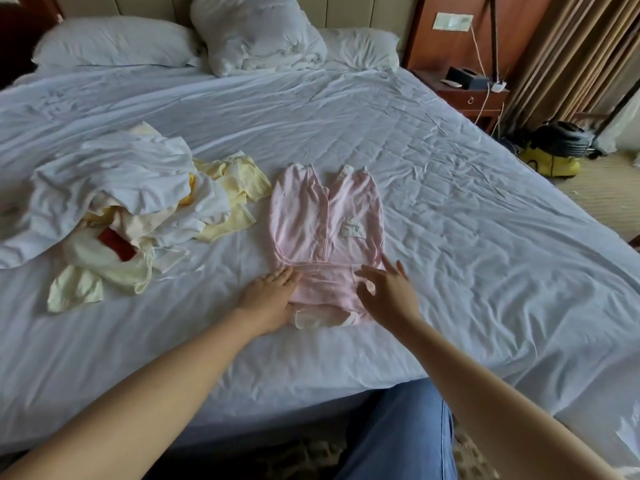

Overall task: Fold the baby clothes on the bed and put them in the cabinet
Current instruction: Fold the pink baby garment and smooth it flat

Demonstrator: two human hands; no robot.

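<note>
A pink baby romper lies flat on the white bed sheet, legs pointing away from me, its near end folded over with the sleeves tucked across. My left hand rests flat on the folded near-left edge, fingers together. My right hand hovers over the near-right edge with fingers spread, holding nothing. To the left sits a heap of white and pale yellow baby clothes, with a yellow garment beside the romper.
Two pillows and a bunched duvet lie at the headboard. A wooden nightstand with a cable stands at the right, and a yellow and black vacuum sits on the carpet. No cabinet is in view.
</note>
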